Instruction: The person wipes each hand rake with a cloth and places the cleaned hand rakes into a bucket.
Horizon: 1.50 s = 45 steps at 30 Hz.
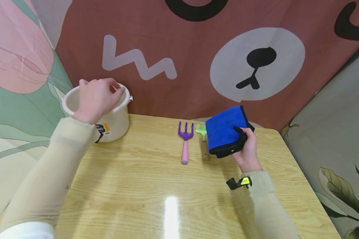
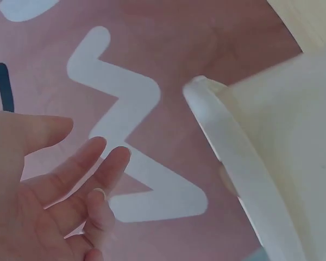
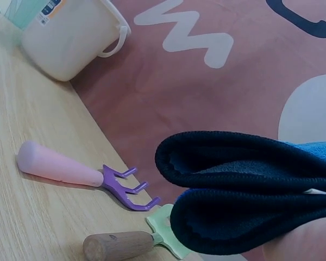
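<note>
My left hand (image 1: 97, 98) is above the rim of a white plastic bucket (image 1: 115, 124). In the left wrist view the fingers of that hand (image 2: 60, 190) are loosely bent with nothing between them, apart from the bucket rim (image 2: 244, 157). My right hand (image 1: 247, 151) grips a folded blue cloth with black edging (image 1: 225, 127) and holds it above the table. The right wrist view shows the cloth's folded black edges (image 3: 239, 163) up close. Beneath the cloth, a green-headed hand tool with a brown handle (image 1: 204, 146) is partly covered.
A small hand fork with purple tines and a pink handle (image 1: 184, 146) lies left of the green tool. Both are on the wood-grain table (image 1: 137, 186). A printed fabric backdrop (image 1: 185, 93) stands along the table's back edge, behind the bucket.
</note>
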### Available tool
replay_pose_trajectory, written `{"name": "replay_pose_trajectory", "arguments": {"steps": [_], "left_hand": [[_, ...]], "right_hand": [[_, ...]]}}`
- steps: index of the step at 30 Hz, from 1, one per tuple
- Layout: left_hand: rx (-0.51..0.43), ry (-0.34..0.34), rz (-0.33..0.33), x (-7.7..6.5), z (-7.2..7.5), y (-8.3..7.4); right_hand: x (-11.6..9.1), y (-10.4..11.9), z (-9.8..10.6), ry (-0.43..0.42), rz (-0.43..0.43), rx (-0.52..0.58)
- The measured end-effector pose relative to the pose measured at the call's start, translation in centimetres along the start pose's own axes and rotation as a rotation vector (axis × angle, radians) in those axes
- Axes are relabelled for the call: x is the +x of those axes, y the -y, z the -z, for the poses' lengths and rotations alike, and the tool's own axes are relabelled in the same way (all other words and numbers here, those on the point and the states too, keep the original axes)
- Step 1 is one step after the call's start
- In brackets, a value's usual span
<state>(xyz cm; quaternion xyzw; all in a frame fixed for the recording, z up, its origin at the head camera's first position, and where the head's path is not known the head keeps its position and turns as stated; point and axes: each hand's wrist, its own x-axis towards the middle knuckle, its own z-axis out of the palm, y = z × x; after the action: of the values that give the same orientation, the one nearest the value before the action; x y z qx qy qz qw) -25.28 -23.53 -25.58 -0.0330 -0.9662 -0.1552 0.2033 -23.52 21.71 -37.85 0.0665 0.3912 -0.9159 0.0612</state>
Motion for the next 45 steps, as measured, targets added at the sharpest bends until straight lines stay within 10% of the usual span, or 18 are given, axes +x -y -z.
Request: {"name": "replay_pose_trajectory", "arguments": {"steps": [17,45], "left_hand": [[-0.104,-0.129,-0.119,-2.3,-2.2,-2.9],[-0.204,-0.041,-0.202,-5.9,-9.2,-6.5]], "right_hand": [[-0.1,0.0,0.2,-0.001,-0.008,-0.011],[0.0,-0.4,0.5,-0.045,-0.01,-0.01]]}}
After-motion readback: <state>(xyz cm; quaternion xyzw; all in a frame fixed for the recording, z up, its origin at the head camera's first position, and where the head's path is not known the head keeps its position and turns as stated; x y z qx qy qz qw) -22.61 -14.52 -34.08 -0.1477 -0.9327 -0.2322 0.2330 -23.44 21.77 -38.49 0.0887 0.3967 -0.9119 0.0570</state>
